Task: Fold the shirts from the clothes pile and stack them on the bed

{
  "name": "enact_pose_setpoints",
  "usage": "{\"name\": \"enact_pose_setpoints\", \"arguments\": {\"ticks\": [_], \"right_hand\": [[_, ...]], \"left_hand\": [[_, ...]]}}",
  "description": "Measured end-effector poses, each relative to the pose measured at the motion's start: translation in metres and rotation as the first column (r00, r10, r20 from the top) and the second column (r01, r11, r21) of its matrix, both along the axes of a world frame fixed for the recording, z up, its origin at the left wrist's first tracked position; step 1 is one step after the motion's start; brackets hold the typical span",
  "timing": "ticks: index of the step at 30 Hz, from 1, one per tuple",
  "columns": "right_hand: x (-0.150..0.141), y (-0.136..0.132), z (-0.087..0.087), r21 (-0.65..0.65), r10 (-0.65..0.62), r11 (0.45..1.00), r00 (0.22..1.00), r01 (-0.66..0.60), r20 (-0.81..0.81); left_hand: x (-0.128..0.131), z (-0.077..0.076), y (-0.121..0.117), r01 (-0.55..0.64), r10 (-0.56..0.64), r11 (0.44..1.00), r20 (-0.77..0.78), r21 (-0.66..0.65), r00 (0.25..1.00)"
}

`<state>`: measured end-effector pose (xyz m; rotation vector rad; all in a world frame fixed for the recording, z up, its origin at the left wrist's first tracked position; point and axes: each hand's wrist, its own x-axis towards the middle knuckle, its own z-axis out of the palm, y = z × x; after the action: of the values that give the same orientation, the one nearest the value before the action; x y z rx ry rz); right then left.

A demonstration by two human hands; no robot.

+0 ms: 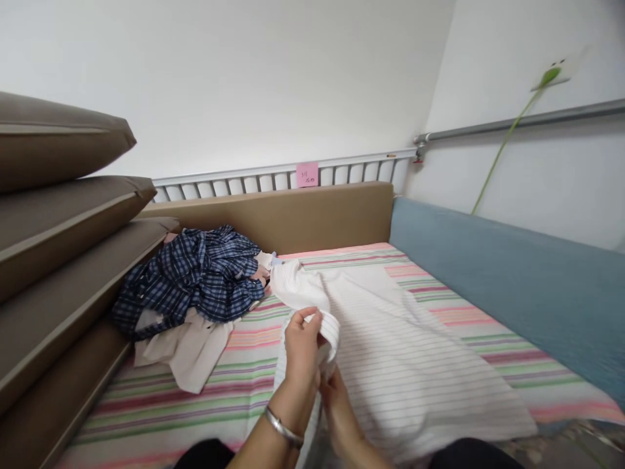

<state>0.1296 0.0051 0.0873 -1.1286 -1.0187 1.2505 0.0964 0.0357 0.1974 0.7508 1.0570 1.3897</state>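
Observation:
A white shirt (410, 352) with thin grey stripes lies spread on the bed, its wide body reaching toward the right front edge. My left hand (303, 342), with a silver bangle at the wrist, pinches a curved band of this shirt between thumb and fingers, lifted off the bed. Just below and to the right, my right hand (338, 400) is closed on the same bunched cloth; its fingertips are partly hidden by the fabric and my left hand. Whether the band is a collar or a cuff, I cannot tell.
A blue plaid shirt (195, 280) lies heaped with pale clothes (190, 348) on the striped sheet (244, 381). Brown cushions (73, 241) are stacked at left. A tan cushion (322, 218) and a blue one (488, 260) stand along the walls, near a white radiator (244, 184).

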Motion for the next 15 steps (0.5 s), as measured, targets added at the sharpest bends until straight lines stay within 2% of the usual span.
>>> {"name": "enact_pose_setpoints", "arguments": {"ticks": [2,4,6,7,9,10,11,13,15], "right_hand": [[0.018,-0.017,0.008,-0.036,-0.061,0.998,0.99,0.057,-0.127],[0.042,-0.034,0.023,-0.082,-0.055,0.996,0.98,0.04,-0.193],[0.076,-0.047,0.047,-0.125,-0.075,0.991,0.981,0.053,-0.18],[0.096,-0.052,0.063,-0.138,-0.075,0.989,0.987,0.055,-0.139],[0.137,-0.06,0.101,-0.138,-0.034,0.99,0.999,0.032,-0.012],[0.156,-0.065,0.121,-0.126,-0.001,0.992,0.998,0.009,0.062],[0.173,-0.07,0.14,-0.111,0.033,0.994,0.989,-0.018,0.142],[0.199,-0.081,0.172,-0.085,0.089,0.994,0.945,-0.066,0.314],[0.219,-0.097,0.191,-0.052,0.118,0.993,0.868,-0.106,0.483]], "left_hand": [[0.014,0.014,-0.012,0.032,-0.033,0.999,0.041,0.023,0.999],[0.021,0.026,-0.02,0.1,-0.103,0.992,0.042,0.075,0.994],[0.017,0.029,-0.021,0.21,-0.216,0.966,0.02,0.153,0.976],[0.01,0.025,-0.018,0.256,-0.257,0.95,-0.018,0.179,0.966],[-0.01,0.005,-0.005,0.286,-0.255,0.942,-0.18,0.176,0.95],[-0.021,-0.011,0.004,0.267,-0.211,0.951,-0.306,0.156,0.928],[-0.03,-0.029,0.013,0.253,-0.166,0.958,-0.456,0.136,0.874],[-0.043,-0.067,0.03,0.314,-0.156,0.945,-0.726,0.087,0.669],[-0.042,-0.098,0.04,0.405,-0.177,0.914,-0.885,0.014,0.431]]}}
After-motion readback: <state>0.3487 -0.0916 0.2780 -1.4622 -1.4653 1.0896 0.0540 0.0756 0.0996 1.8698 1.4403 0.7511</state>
